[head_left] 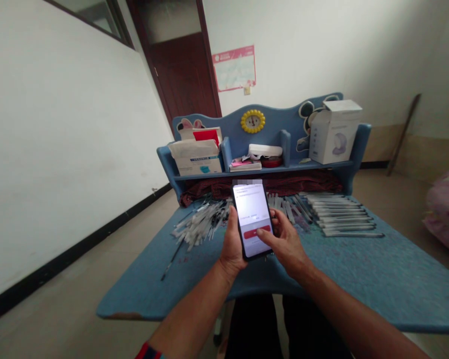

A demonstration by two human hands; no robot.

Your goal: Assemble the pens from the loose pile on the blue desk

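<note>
A black-edged phone [252,209] with a lit screen is held upright above the near part of a blue desk [142,289]. My left hand [232,244] grips it along its left and lower edge. My right hand [286,242] wraps round the right edge, its thumb touching a red button on the screen. Behind the phone, a loose heap of pens [202,224] lies on the left, with one dark pen [172,260] apart from it. To the right, several pens [344,217] lie side by side in a row.
The desk's raised shelf holds a mask box [198,162], booklets [245,165], a white case [265,150] and a tall white box [335,134]. Dark red cloth [303,183] is bunched underneath. A yellow flower clock [253,121] sits on the backboard.
</note>
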